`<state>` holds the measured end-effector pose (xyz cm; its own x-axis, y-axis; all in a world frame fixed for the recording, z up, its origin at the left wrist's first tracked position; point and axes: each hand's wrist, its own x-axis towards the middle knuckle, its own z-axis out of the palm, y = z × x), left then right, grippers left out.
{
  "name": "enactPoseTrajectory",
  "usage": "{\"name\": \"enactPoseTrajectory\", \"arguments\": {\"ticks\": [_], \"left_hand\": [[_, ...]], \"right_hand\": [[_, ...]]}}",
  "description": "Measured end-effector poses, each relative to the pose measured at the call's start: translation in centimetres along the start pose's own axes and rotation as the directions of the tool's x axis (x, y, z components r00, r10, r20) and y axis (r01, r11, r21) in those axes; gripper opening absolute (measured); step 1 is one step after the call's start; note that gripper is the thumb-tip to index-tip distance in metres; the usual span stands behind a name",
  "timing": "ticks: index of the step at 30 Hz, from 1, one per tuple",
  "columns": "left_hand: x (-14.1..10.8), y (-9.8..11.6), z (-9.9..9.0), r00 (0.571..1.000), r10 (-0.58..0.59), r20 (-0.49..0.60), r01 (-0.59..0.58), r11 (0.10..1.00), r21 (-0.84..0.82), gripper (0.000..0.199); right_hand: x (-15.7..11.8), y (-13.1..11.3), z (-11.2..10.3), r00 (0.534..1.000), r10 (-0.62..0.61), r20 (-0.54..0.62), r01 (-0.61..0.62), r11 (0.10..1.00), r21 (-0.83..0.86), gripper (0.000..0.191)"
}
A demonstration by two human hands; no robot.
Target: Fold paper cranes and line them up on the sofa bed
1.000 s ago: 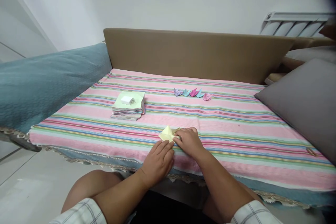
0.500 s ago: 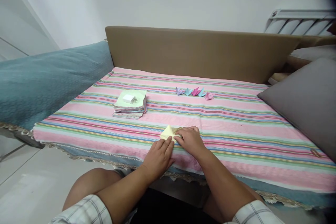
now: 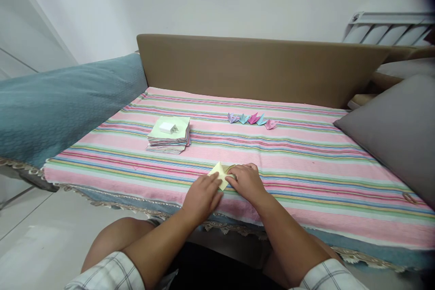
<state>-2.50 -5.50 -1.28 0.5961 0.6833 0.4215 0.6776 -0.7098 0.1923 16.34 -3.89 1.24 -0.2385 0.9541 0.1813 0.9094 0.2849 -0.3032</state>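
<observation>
A partly folded sheet of pale yellow origami paper (image 3: 222, 176) lies on the striped cloth near the front edge. My right hand (image 3: 247, 182) rests over its right side, fingers curled, thumb and fingertips gripping the paper; part of the sheet is hidden under them. On the left side of the paper is my left hand (image 3: 203, 195), its fingers stretched out and the fingertips over the left corner. Whether those fingertips press on the paper or hover just above it, I cannot tell.
A stack of square paper (image 3: 170, 138) with a white plug adapter (image 3: 167, 127) on top stands to the left. Several folded paper cranes (image 3: 253, 118) form a row farther back. A grey cushion (image 3: 394, 122) leans at the right, and a brown backrest (image 3: 244, 70) runs behind.
My left hand has shifted slightly left and back from the paper's lower edge, uncovering more of its lower point. My right hand has stayed in place on the paper.
</observation>
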Motion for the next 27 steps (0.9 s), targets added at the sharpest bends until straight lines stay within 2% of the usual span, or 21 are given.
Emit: {"name": "enactPoseTrajectory", "arguments": {"ticks": [2, 3, 5, 7, 12, 18, 22, 27], "left_hand": [[0.8, -1.0, -0.2, 0.978, -0.176, -0.116, 0.172, 0.984, -0.044, 0.029], [1.2, -1.4, -0.3, 0.961, -0.251, -0.114, 0.246, 0.968, -0.058, 0.027], [2.0, -2.0, -0.4, 0.936, -0.350, -0.031, 0.347, 0.935, -0.078, 0.018], [2.7, -2.2, -0.6, 0.917, -0.393, 0.070, 0.398, 0.914, -0.080, 0.012], [3.7, -2.5, -1.3, 0.883, -0.400, 0.246, 0.431, 0.898, -0.087, 0.008], [4.3, -3.6, -1.8, 0.880, -0.341, 0.331, 0.391, 0.915, -0.098, 0.009], [4.5, -3.6, -1.9, 0.869, -0.351, 0.348, 0.407, 0.908, -0.099, 0.013], [4.6, -3.3, -1.7, 0.871, -0.401, 0.283, 0.439, 0.894, -0.084, 0.018]], "right_hand": [[0.0, -0.1, -0.1, 1.000, 0.002, -0.002, -0.002, 1.000, -0.001, 0.014], [0.0, -0.1, -0.1, 1.000, 0.002, -0.002, -0.002, 1.000, -0.001, 0.013], [0.0, -0.1, -0.1, 1.000, 0.003, -0.002, -0.003, 1.000, 0.000, 0.012], [0.1, -0.1, -0.1, 1.000, 0.005, 0.000, -0.005, 1.000, 0.001, 0.013], [0.1, 0.0, -0.2, 1.000, 0.008, 0.009, -0.008, 1.000, 0.005, 0.015], [0.0, -0.1, -0.4, 1.000, 0.026, 0.010, -0.026, 0.999, 0.021, 0.023], [0.1, -0.3, -0.3, 0.999, 0.051, -0.003, -0.051, 0.999, 0.003, 0.024], [0.2, -0.6, -0.2, 0.997, 0.070, -0.012, -0.070, 0.997, -0.028, 0.025]]}}
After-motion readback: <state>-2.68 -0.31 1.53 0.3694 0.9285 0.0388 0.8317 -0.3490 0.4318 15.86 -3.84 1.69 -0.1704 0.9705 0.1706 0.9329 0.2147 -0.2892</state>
